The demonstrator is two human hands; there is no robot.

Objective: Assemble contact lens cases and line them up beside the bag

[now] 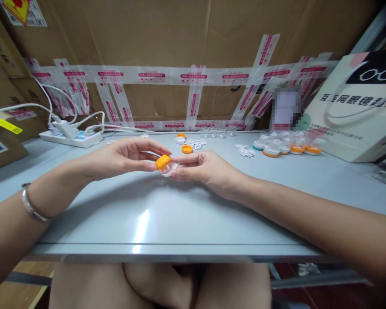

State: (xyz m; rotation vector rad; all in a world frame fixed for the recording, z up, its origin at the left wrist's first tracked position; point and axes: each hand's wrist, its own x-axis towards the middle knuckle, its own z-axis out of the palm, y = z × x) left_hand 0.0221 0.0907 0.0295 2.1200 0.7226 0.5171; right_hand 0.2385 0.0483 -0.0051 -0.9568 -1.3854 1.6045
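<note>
My left hand (125, 156) pinches a small orange cap (162, 162) between thumb and fingertips, just above the grey table (167, 214). My right hand (201, 169) meets it from the right and holds a small clear plastic cup (168, 170) in its fingertips, right under the cap. Cap and cup touch or nearly touch. A metal bracelet sits on my left wrist.
Loose orange (187, 149) and white caps (180, 140) and small white parts (196, 143) lie behind the hands. A row of assembled clear cups with orange lids (289, 148) stands at the back right beside a printed bag (357, 116). A white power strip (70, 137) lies back left. Taped cardboard boxes wall the rear.
</note>
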